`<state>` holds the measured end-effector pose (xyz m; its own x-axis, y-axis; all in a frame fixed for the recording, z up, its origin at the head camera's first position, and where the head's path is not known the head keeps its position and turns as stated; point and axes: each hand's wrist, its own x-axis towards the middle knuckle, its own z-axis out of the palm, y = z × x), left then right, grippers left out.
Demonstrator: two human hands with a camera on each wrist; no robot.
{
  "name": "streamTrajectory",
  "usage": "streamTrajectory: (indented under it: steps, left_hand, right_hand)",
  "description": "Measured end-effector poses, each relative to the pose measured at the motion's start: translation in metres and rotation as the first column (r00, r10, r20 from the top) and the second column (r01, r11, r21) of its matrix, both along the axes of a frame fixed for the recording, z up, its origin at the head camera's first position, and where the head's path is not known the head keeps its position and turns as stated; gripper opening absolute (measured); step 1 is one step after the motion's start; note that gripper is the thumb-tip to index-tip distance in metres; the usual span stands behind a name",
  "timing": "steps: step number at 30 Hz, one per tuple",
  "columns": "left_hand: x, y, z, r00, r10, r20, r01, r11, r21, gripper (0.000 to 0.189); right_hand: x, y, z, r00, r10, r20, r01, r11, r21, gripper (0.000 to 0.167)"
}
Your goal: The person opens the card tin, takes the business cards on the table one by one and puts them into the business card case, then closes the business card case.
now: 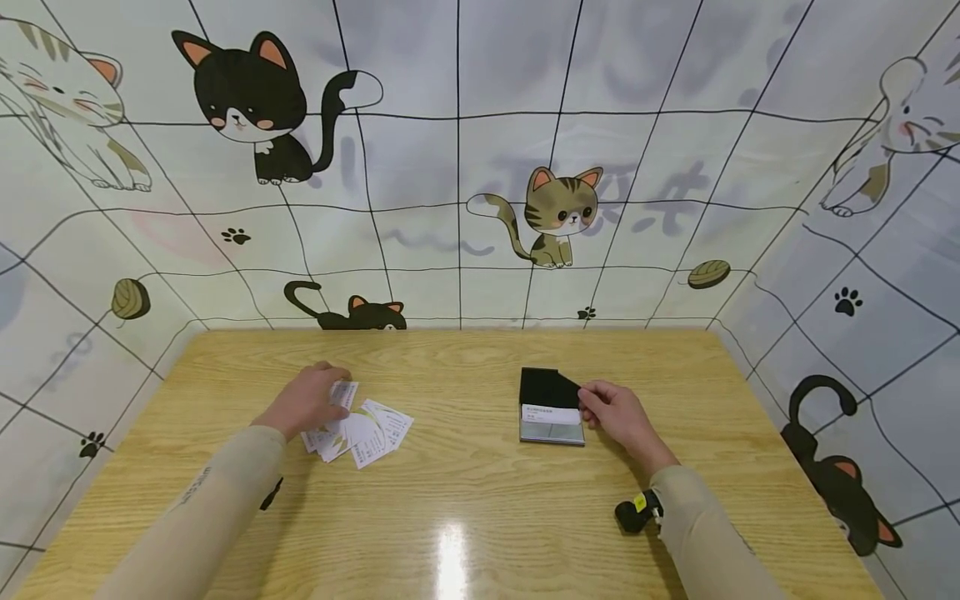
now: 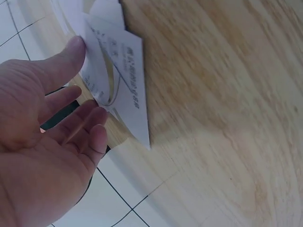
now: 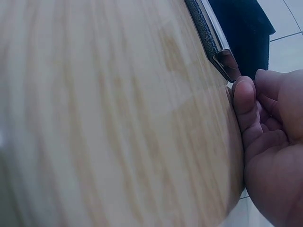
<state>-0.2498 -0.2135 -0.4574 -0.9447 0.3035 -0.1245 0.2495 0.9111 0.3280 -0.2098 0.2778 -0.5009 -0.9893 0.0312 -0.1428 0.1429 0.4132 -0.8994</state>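
Note:
Several white printed cards [image 1: 382,432] lie loosely fanned on the left of the table. Over their far left side is my left hand [image 1: 307,400], thumb and fingers spread around some of them. The left wrist view has the thumb tip right at the edge of the cards [image 2: 128,71], with the other fingers loosely bent and apart from it. To the right, a black card case [image 1: 542,385] lies with its lid raised; a white card [image 1: 550,415] shows inside. My right hand [image 1: 618,417] pinches the case's right edge between thumb and forefinger, its other fingers folded in.
A small black object with a yellow label [image 1: 634,512] is by the right wrist. The wooden table [image 1: 465,483] meets cat-patterned wall sheets [image 1: 420,167] at the back and sides. Light glares off the table's near middle.

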Motion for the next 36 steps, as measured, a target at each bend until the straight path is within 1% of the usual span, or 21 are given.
streamTrajectory:
  steps: [4,14,16,20,23,29,34,36]
  left_hand:
    - [-0.003,0.0,0.0,0.999,-0.028,-0.028,0.028,1.0,-0.015,0.058]
    - [-0.013,-0.005,-0.001,0.992,-0.109,-0.066,0.107,0.993,-0.041,0.049]
    - [-0.013,-0.006,-0.001,0.992,-0.112,-0.063,0.109,0.993,-0.05,0.048]
    - [-0.014,-0.005,-0.001,0.995,-0.09,-0.047,0.087,0.995,-0.057,0.046]
    - [-0.016,-0.005,-0.002,0.995,-0.087,-0.047,0.084,0.995,-0.061,0.047]
    - [-0.017,-0.005,-0.002,0.99,-0.118,-0.083,0.112,0.99,-0.081,0.05]
    - [-0.015,-0.004,0.005,0.98,-0.144,-0.136,0.129,0.985,-0.117,0.056]
    - [-0.015,-0.004,0.008,0.978,-0.151,-0.142,0.135,0.984,-0.117,0.057]
  right_hand:
    - [0.0,0.0,0.001,1.0,0.001,0.003,-0.001,1.0,0.003,0.024]
    - [0.001,-0.001,0.003,1.0,0.0,0.002,0.0,1.0,-0.009,0.025]
    - [0.001,-0.001,0.003,1.0,0.003,0.002,-0.003,1.0,-0.006,0.025]
    - [0.002,-0.001,0.003,1.0,0.007,0.003,-0.007,1.0,-0.012,0.026]
    - [0.002,0.0,0.003,1.0,0.009,-0.001,-0.009,1.0,-0.012,0.026]
    - [0.001,0.001,0.002,1.0,0.007,-0.006,-0.007,1.0,-0.01,0.025]
    - [0.001,0.001,0.002,1.0,0.006,-0.005,-0.007,1.0,-0.008,0.025]
    - [0.001,0.001,0.002,1.0,0.006,-0.001,-0.006,1.0,-0.012,0.026]
